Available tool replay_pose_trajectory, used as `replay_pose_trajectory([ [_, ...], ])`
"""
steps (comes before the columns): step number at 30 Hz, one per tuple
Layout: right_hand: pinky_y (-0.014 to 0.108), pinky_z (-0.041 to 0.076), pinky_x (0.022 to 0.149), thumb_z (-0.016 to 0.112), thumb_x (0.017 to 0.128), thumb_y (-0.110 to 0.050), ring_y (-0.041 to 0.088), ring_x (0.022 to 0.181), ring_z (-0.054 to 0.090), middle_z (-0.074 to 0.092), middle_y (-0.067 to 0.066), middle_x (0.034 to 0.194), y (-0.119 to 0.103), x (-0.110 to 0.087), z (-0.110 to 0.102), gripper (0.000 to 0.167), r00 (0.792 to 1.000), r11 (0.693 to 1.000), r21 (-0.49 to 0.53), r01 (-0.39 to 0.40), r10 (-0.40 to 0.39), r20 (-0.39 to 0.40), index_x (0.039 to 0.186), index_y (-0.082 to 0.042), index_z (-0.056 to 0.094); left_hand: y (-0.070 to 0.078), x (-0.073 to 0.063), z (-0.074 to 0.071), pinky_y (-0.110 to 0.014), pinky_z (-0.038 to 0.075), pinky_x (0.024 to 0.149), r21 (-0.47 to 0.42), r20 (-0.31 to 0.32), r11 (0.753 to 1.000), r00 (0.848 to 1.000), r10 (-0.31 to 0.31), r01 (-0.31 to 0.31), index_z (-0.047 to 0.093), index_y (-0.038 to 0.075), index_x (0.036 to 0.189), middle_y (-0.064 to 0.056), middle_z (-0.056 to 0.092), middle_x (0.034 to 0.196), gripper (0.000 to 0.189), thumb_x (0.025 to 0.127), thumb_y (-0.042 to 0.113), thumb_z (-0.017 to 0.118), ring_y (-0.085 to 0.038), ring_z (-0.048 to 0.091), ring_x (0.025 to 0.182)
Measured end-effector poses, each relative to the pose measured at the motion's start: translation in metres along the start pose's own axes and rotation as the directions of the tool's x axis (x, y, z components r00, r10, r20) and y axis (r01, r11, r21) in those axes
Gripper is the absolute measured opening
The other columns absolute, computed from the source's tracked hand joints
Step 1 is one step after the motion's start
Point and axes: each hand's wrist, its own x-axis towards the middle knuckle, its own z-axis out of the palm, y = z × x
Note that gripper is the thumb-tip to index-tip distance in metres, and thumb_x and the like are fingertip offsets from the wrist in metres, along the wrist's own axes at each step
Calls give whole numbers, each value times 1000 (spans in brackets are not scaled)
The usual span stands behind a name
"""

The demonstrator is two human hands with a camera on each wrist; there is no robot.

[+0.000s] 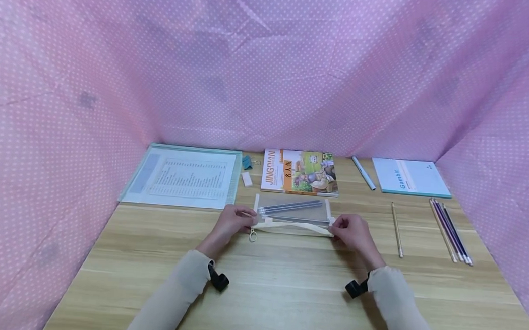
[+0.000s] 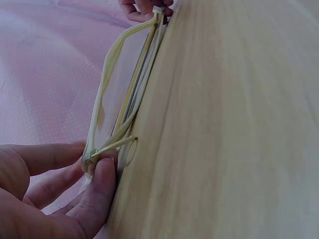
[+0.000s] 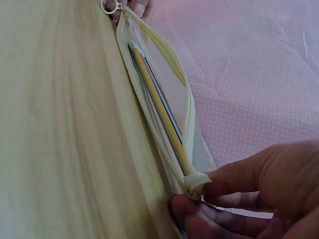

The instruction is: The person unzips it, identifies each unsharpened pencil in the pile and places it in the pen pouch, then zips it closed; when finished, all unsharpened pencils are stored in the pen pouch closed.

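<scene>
A see-through zip pencil pouch [image 1: 288, 227] with cream edging lies in the middle of the table, its zip mouth gaping toward the person. Inside it are several pencils [image 3: 160, 102], one of them yellow. My left hand [image 1: 236, 220] pinches the pouch's left corner between thumb and fingers, beside the zip's pull ring [image 2: 132, 151]. The opposite corner is pinched by my right hand [image 1: 350, 231], thumb below and fingertips on the folded zip end [image 3: 196, 184].
Behind the pouch lie a picture-covered book [image 1: 309, 175], a white eraser [image 1: 247, 179] and a teal binder clip [image 1: 247, 162]. Left is a document folder [image 1: 184, 178]. Toward the right are a pen [image 1: 364, 173], a light-blue notebook [image 1: 409, 177], a lone pencil [image 1: 397, 231] and several more pencils [image 1: 451, 232].
</scene>
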Motion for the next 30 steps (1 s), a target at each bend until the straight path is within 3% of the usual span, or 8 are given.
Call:
replay_pose_trajectory([
  [7, 27, 52, 60, 66, 91, -9, 17, 68, 62, 69, 12, 82, -6, 1, -3, 8, 1000, 999, -39, -14, 15, 18, 92, -2, 68, 1, 3, 2, -26, 59, 65, -12, 22, 1000, 1000, 6, -5, 70, -8, 107, -12, 72, 90, 25, 82, -5, 72, -10, 66, 68],
  [14, 27, 47, 55, 65, 93, -17, 17, 66, 59, 69, 9, 79, -11, -5, -5, 14, 997, 993, -114, -40, 32, -64, 92, -4, 70, 3, 4, 2, -27, 59, 63, 9, -1, 1000, 1000, -22, 22, 70, -9, 105, -9, 69, 81, 27, 79, -9, 75, -10, 64, 65],
  [19, 28, 47, 59, 65, 93, -19, 16, 68, 59, 70, 7, 82, -31, -18, 4, 14, 982, 971, -229, 75, -113, -155, 95, -7, 71, 7, 3, 1, -27, 59, 61, 20, -13, 999, 999, -38, 39, 71, -8, 102, -9, 70, 80, 26, 77, -11, 74, -11, 64, 63],
  [21, 27, 49, 61, 67, 92, -18, 15, 69, 60, 71, 5, 82, -44, -23, 17, 10, 976, 961, -229, 155, -185, -117, 93, -10, 72, 9, 3, 1, -26, 58, 59, 21, -18, 999, 999, -48, 48, 72, -6, 101, -9, 69, 79, 25, 76, -11, 75, -12, 64, 62],
  [25, 24, 51, 61, 69, 91, -18, 9, 67, 59, 70, -2, 81, -67, -32, 51, 6, 964, 957, -117, 264, -258, 64, 94, -14, 72, 12, 2, 1, -26, 58, 58, 20, -20, 998, 998, -64, 64, 72, -6, 100, -8, 69, 77, 25, 76, -11, 74, -12, 64, 62],
  [30, 21, 50, 58, 70, 91, -18, 6, 64, 58, 69, -3, 79, -88, -34, 88, 18, 909, 941, 2, 339, -328, 258, 107, -10, 72, 14, 2, 3, -25, 57, 59, 20, -17, 997, 997, -77, 78, 72, -6, 100, -8, 69, 78, 25, 76, -10, 74, -12, 64, 63],
])
